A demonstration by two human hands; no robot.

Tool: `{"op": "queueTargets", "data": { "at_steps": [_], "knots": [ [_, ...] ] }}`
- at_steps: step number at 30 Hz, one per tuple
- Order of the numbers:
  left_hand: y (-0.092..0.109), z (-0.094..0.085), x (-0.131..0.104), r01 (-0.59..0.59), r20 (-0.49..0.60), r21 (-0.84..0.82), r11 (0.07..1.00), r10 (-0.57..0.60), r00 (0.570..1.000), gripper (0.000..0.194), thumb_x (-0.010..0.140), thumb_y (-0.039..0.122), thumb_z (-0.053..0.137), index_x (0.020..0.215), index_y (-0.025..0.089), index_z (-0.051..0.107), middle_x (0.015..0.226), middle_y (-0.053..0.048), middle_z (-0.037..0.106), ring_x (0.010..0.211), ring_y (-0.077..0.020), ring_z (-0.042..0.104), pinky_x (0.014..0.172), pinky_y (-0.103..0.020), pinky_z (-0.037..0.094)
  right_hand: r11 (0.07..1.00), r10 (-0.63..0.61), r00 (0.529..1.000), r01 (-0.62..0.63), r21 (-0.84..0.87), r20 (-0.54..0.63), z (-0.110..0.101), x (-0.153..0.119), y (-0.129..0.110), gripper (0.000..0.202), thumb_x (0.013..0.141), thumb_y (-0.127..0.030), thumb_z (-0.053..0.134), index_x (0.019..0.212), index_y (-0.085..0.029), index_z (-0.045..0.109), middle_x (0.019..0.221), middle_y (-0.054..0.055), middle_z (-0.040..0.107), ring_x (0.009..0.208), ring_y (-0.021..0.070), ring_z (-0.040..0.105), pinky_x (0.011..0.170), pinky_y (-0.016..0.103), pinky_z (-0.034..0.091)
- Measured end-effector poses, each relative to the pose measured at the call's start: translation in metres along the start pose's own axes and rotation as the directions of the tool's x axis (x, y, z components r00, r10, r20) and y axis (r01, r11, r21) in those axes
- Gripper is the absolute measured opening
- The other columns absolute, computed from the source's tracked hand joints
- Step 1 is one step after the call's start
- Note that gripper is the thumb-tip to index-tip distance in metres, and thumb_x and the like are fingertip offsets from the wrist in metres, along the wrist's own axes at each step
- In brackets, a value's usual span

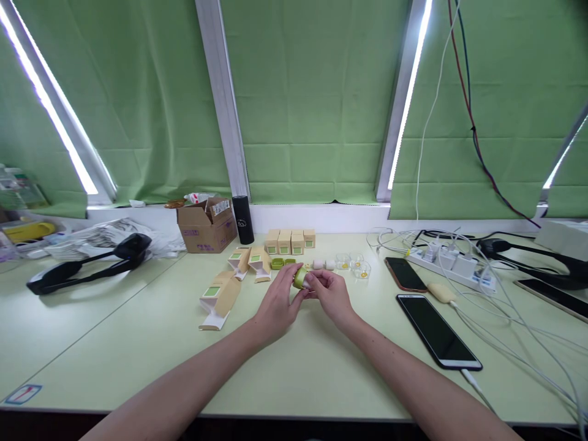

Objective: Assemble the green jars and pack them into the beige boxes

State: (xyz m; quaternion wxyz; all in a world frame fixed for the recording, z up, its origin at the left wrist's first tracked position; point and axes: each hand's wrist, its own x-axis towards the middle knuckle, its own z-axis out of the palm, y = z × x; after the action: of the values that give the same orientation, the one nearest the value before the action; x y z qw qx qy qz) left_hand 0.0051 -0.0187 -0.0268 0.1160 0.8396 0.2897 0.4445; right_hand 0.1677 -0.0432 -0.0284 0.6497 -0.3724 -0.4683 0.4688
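Observation:
Over the middle of the table, my left hand (278,303) is closed around a small green container (300,278). My right hand (334,298) meets it there, its thumb and fingers pinching a whitish part at the container's right side; whether that part is separate, I cannot tell. Just behind my hands lie small green pieces (277,263), white cylinders (329,264) and clear plastic cups (360,269) with yellow centres. To the left are several opened cardboard boxes (260,262) with green labels, one of them (222,295) flattened out nearest me. Closed small boxes (285,242) stand in a row behind.
At the back stand a brown carton (206,225) and a black tumbler (242,219). On the right are two phones (438,331), a power strip (452,267) and loose white cables. A black headset-like strap (92,263) lies at left.

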Motion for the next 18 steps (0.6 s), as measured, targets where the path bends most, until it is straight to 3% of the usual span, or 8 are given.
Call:
{"op": "queueTargets", "data": {
  "at_steps": [4,13,18],
  "knots": [
    [0.0014,-0.0008,-0.0014,-0.001,0.037,-0.019,1.0,0.002,0.999,0.058,0.101,0.028,0.054,0.157,0.024,0.035,0.151,-0.017,0.048,0.143,-0.0312,0.047,0.119,-0.05,0.041,0.999,0.027,0.999,-0.026,0.04,-0.022,0.0019,-0.0009,-0.0029,0.052,0.069,-0.064,0.086,0.085,-0.016,0.074,0.077,0.006,0.077,0.062,0.0206,0.072,0.068,0.04,0.067],
    [0.0044,-0.0052,-0.0015,-0.023,0.043,-0.03,0.999,0.025,0.999,0.056,0.102,0.029,0.052,0.155,0.021,0.038,0.148,-0.019,0.051,0.139,-0.0321,0.05,0.116,-0.05,0.043,0.998,0.047,0.999,-0.047,0.035,-0.02,0.0051,-0.0032,-0.007,0.055,0.067,-0.068,0.085,0.08,-0.017,0.071,0.072,0.005,0.075,0.06,0.0213,0.072,0.062,0.038,0.066],
    [0.0077,-0.0059,0.0004,0.017,0.02,-0.047,0.999,-0.016,1.0,0.05,0.1,0.03,0.054,0.149,0.02,0.046,0.143,-0.017,0.056,0.135,-0.0304,0.054,0.115,-0.048,0.044,1.0,0.024,0.999,-0.024,0.004,0.021,0.0043,-0.0048,-0.0045,0.053,0.075,-0.068,0.079,0.084,-0.017,0.069,0.075,0.005,0.076,0.062,0.0207,0.073,0.066,0.038,0.066]
  ]
}}
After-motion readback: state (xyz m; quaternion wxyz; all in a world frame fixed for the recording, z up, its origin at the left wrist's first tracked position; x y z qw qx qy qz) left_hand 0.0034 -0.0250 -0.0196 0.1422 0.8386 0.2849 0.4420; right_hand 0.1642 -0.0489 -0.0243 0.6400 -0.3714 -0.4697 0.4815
